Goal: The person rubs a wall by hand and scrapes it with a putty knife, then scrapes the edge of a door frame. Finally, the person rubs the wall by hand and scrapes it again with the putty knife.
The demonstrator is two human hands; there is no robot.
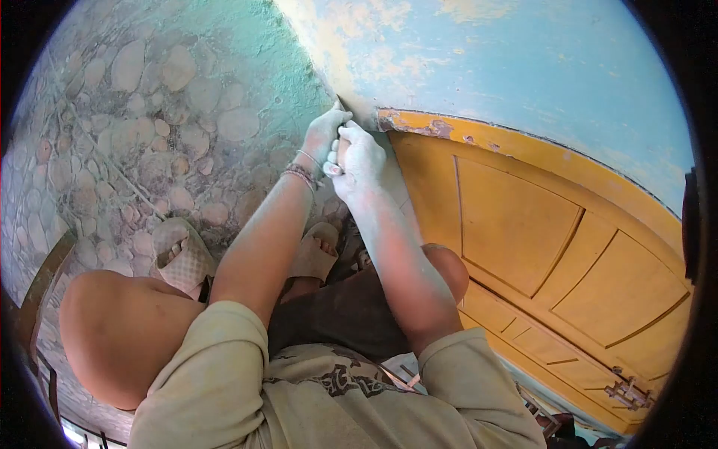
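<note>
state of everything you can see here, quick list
left hand, powdery, pinched on tool
right hand, powdery, closed on tool
tool, gripped, mostly hidden
blue wall, paint patchy
door, looks shut
frame, paint chipped
latch, can't tell if fastened
sandals, worn

This looks like a home, shown by the panelled orange door [516, 217], the worn blue painted wall [538, 60] and the stone-patterned surface [161, 127].
</note>
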